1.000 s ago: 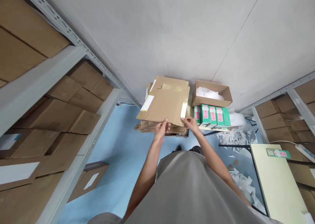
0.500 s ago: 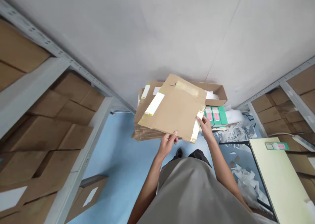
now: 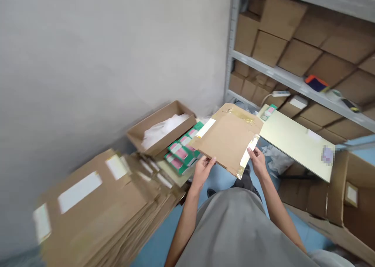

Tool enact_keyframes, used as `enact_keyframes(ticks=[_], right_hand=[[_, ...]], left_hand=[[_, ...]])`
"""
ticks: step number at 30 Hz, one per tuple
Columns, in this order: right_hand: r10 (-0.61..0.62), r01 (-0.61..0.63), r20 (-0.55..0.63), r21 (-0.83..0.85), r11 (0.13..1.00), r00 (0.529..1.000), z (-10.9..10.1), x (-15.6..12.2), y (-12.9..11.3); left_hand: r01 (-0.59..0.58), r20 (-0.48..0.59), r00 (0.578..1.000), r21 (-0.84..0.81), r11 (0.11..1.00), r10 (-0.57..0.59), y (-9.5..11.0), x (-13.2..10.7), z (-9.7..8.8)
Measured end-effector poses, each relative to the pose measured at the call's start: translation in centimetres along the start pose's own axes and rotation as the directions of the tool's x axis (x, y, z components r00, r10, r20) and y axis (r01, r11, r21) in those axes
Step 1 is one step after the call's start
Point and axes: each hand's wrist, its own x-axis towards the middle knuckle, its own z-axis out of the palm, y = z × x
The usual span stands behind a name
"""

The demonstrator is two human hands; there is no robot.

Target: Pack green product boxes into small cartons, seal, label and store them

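A flattened cardboard box (image 3: 230, 136) is held out in front of my body, tilted, with clear tape on its flaps and white labels near two edges. My left hand (image 3: 204, 170) grips its lower left edge, thumb on top and the other fingers underneath. At the right edge my right hand (image 3: 257, 160) pinches the cardboard beside a white label (image 3: 249, 149). To the left lies a stack of flattened cardboard boxes (image 3: 96, 204), blurred by motion. Green and pink packages (image 3: 181, 151) lie just beyond my left hand.
An open cardboard box (image 3: 161, 128) with white paper inside stands against the wall. On the right is a pale table (image 3: 295, 142) bearing a green package (image 3: 268, 112). Behind it, a metal shelf (image 3: 278, 69) holds many cartons. A large open carton (image 3: 336, 192) stands at lower right.
My view and body have turned right, so the stack now lies to the left. The flattened box has moved away from above the stack toward the table, still in both hands.
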Motion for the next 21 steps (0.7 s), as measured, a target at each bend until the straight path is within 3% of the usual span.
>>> enact_keyframes(ticks=[3,6,8,10,12,14,15,17,21], right_hand=[[-0.014,0.016,-0.116,0.016,1.0,0.993,-5.9,2.5,0.2],[-0.004,-0.014,-0.267,-0.063,0.998,0.964,-12.6,6.5,0.9],[-0.02,-0.055,-0.428,-0.163,0.985,0.904,-17.6,9.4,1.2],[-0.096,-0.085,-0.572,-0.281,0.956,0.815,-23.0,12.1,0.8],[-0.203,-0.106,-0.651,-0.403,0.909,0.731,-28.5,14.4,-0.4],[-0.286,-0.134,-0.674,-0.499,0.856,0.681,-33.7,16.2,-2.0],[-0.308,-0.15,-0.671,-0.533,0.833,0.674,-36.0,17.0,-2.9],[-0.294,-0.188,-0.647,-0.569,0.8,0.703,-40.0,18.5,-4.4],[-0.077,-0.296,-0.574,-0.528,0.796,0.815,-45.1,21.0,-5.3]], left_hand=[[-0.032,0.037,0.999,-0.07,0.997,0.034,0.0,5.0,7.5],[-0.042,0.129,0.991,-0.006,0.999,0.042,-0.4,10.0,14.9],[-0.056,0.191,0.981,0.069,0.996,0.042,-0.7,13.4,19.1],[-0.072,0.248,0.968,0.143,0.987,0.035,-0.9,16.8,22.9],[-0.086,0.315,0.949,0.219,0.972,0.013,-1.2,20.1,26.4],[-0.102,0.387,0.922,0.293,0.95,-0.02,-1.6,23.0,29.9],[-0.115,0.418,0.908,0.323,0.94,-0.033,-1.8,24.2,31.6],[-0.143,0.464,0.884,0.364,0.92,-0.046,-2.1,26.2,35.0],[-0.202,0.543,0.837,0.421,0.884,-0.067,-2.6,29.1,40.7]])
